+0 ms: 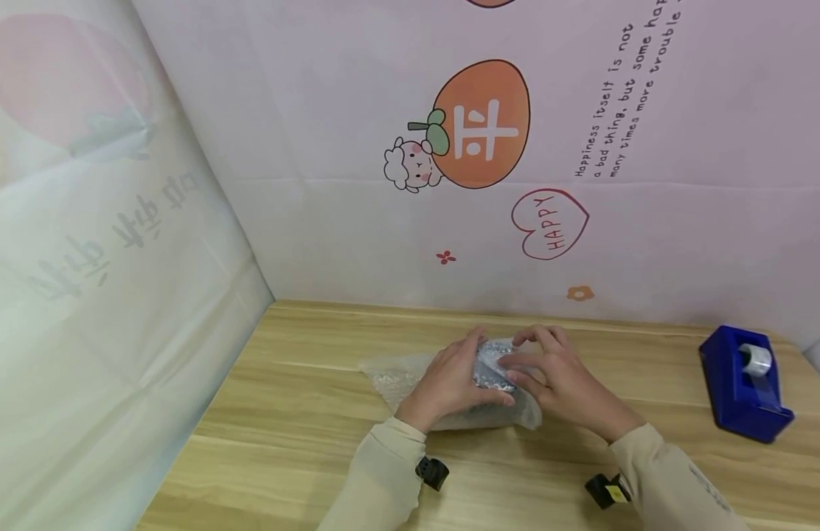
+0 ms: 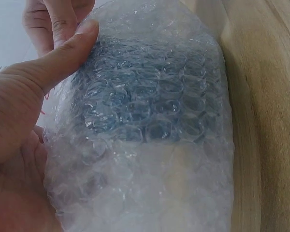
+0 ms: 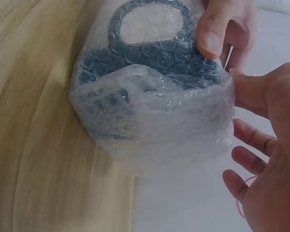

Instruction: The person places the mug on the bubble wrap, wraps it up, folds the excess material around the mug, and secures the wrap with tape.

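A dark blue object [image 2: 145, 101] lies inside clear bubble wrap [image 1: 397, 376] near the back of the table. In the right wrist view a rounded loop of it [image 3: 115, 31] surrounds a pale patch; its kind is blurred by the bubbles. My left hand [image 1: 450, 380] holds the bundle from the left, its thumb [image 2: 63, 60] across the wrapped side. On the other side my right hand [image 1: 559, 376] pinches the loose end of the wrap [image 3: 174, 116] between thumb and forefinger, while its other fingers [image 3: 251, 159] are spread apart.
A blue tape dispenser [image 1: 728, 391] with a roll of clear tape [image 1: 757, 361] stands at the table's right. Printed white sheeting [image 1: 350, 243] rises behind the wooden table [image 1: 284, 442], and more sheeting [image 1: 118, 332] hangs on the left.
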The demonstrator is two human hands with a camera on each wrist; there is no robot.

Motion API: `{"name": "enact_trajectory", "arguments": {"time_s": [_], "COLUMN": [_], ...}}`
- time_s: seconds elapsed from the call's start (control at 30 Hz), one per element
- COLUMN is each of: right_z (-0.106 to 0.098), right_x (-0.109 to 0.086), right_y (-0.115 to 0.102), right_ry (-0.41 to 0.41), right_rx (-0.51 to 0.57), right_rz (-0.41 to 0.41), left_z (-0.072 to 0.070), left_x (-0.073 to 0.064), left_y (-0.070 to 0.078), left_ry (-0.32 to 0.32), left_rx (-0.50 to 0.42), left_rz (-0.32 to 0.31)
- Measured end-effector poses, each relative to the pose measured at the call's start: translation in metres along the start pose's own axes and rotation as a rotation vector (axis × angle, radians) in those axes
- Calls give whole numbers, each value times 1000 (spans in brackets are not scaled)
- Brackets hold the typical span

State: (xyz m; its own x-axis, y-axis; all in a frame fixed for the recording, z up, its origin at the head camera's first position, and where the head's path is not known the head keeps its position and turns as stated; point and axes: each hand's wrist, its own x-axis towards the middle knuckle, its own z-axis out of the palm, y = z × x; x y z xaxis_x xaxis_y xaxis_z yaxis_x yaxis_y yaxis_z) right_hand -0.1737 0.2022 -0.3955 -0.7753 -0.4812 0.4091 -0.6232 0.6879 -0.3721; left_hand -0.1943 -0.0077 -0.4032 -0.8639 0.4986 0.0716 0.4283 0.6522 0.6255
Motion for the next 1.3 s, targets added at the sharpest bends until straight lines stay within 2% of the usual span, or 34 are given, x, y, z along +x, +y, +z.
{"name": "enact_trajectory", "arguments": {"time_s": [0.13, 0.23, 0.43, 0.53, 0.73, 0.93, 1.1, 1.2, 1.3], "right_z": [2, 3, 0, -1, 0, 1, 3, 4, 5], "right_x": [1, 2, 1, 0, -4, -6, -7, -8, -8], "right_y": [4, 7, 10, 11, 10, 4, 1, 1, 2], "right_ry": [10, -14, -163, -205, -200, -167, -152, -150, -149], "right_rx": [47, 62, 91, 117, 138, 134, 124, 125, 124], "right_rz": [24, 44, 143, 187, 217, 239, 262, 272, 279], "left_z": [0, -1, 0, 1, -4, -15, -28, -35, -36], "left_x": [0, 0, 1, 0, -2, -11, -18, -21, -22], "left_y": [-1, -1, 0, -1, -5, -16, -28, -33, -37], "left_ry": [-3, 1, 13, 14, -24, -98, -142, -138, -100], "left_rx": [2, 17, 57, 69, 78, 67, -14, -77, -108], "left_rz": [6, 14, 32, 41, 42, -54, -35, -30, -23]}}
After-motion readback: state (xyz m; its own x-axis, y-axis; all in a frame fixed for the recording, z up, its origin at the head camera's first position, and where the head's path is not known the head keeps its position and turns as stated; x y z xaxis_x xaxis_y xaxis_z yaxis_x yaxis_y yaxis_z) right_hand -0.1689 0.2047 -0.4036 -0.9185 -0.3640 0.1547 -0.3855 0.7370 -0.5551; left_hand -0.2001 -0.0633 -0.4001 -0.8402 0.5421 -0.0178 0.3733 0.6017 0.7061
